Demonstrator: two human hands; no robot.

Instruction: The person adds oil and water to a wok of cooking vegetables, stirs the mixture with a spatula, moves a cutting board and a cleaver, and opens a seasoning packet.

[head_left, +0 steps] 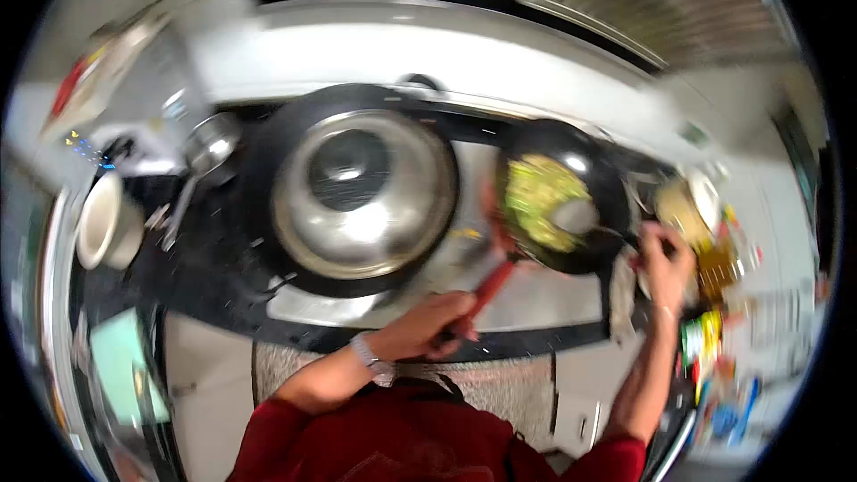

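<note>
My left hand (437, 321) is closed around the red handle (494, 286) of a small black wok (611, 187) on the right side of the stove. Yellow-green food, perhaps egg with greens (540, 201), lies in the wok. Its exact kind is blurred. My right hand (668, 259) grips the dark handle of a metal cooking spoon (576, 216), whose rounded head rests in or just over the food. Whether it is a ladle or a flat turner is hard to make out.
A large black wok under a domed steel lid (366, 223) fills the left burner. Further left are a steel ladle (212, 145) and a pale pot (112, 223). Oil bottles (719, 272) crowd the right, with a cloth (622, 299) over the counter edge. A green board (125, 361) lies lower left.
</note>
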